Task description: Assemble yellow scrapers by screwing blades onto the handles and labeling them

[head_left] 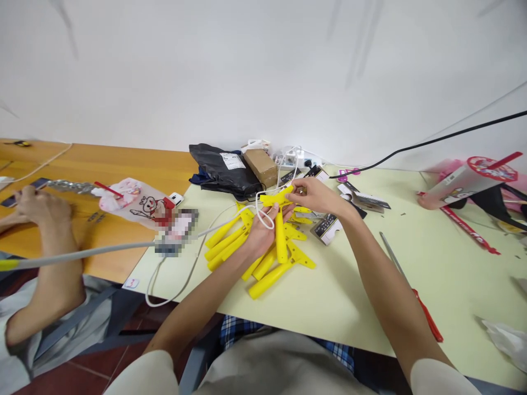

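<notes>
My left hand (pixel 260 235) is closed around a yellow T-shaped plastic scraper (pixel 280 238), whose handle points down toward me. At the right end of its wide head, the fingertips of my right hand (pixel 316 195) pinch the edge; anything small between them is hidden. Several more yellow scrapers (pixel 269 280) lie in a pile on the table beneath and around my left hand. A loop of white cable (pixel 258 206) passes in front of the held scraper. Small black-and-white boxes (pixel 327 229) lie just right of the pile.
Behind stand a black plastic bag (pixel 224 170), a cardboard box (pixel 261 166) and a power strip (pixel 290 159). A red-handled screwdriver (pixel 426 315) and a drink cup (pixel 465 181) are at right. On the left are a phone (pixel 178 230), another cup (pixel 135 203) and a co-worker's hand (pixel 43 208).
</notes>
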`<state>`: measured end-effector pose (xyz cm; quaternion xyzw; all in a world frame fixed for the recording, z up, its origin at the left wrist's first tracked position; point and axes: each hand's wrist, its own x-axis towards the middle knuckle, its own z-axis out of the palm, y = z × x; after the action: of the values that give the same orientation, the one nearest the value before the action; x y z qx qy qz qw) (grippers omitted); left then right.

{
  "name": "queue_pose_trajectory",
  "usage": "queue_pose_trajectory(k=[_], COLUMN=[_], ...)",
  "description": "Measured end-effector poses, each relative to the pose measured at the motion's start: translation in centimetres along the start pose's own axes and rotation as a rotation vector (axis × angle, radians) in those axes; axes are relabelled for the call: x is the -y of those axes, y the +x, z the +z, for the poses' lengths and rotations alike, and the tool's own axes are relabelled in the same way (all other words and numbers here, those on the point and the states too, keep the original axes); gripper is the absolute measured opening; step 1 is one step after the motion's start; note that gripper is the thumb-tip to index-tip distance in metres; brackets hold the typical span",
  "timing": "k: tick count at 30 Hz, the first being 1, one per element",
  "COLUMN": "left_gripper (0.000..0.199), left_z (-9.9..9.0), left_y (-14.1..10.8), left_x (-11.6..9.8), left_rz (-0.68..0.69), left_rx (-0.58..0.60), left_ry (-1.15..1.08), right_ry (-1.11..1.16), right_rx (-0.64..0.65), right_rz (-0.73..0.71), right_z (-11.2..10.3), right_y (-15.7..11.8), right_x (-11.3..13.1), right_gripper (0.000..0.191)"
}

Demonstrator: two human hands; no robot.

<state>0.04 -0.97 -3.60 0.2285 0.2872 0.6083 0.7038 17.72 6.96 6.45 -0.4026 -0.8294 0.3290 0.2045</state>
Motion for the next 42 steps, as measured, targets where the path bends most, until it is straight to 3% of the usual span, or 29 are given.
queue_pose_trajectory(k=[3,8,13,17,21,25,32,37,42], left_gripper=[0.028,0.033,0.032,0.036,0.039,0.031,0.021,0.026,0.031], left_z=[0.1,0.2,-0.5,-0.6,-0.4,-0.4,-0.1,0.1,0.0], left_y=[-0.3,-0.8,-0.8,-0.9,-1.0,-1.1,-1.4,-1.6,-1.5], left_x=[-0.3,-0.5,0.1,0.1,-0.1,-0.2,-0.7,-0.7,-0.4], left_rz=[-0.008,-0.006,-0.02,-0.021,-0.046,-0.068,-0.121,-0.135,-0.145], left_rx=[-0.028,-0.022,-0.002,0.015,0.006,-0.009,0.003,0.002,0.018], left_ry=[0.029,0.072,0.091,0.1,0.099,0.083,0.107,0.083,0.097], right_ry=[-0.031,-0.138,-0.144,-0.134,-0.146,-0.247,-0.231,-0.21,-0.241], right_rx=[0.066,0.295,0.451,0.508,0.549,0.477,0.052,0.175,0.22], right_rz=[-0.007,-0.086,-0.07,-0.065,0.032,0.137,0.078,0.015,-0.018], right_z=[-0.7,-1.7,-2.0,-1.9,-2.1,-2.5,-2.2,-1.1,-0.6], right_y=[-0.4,-0.9,-1.2,-1.0,-0.9,-1.4,-1.5,-0.7,-0.4], right_x=[-0.5,-1.4,-1.1,-0.9,-1.0,-0.6,0.1,-0.5,-1.2], right_gripper=[0.03,0.04,0.04,0.041,0.048,0.053,0.032,0.02,0.022])
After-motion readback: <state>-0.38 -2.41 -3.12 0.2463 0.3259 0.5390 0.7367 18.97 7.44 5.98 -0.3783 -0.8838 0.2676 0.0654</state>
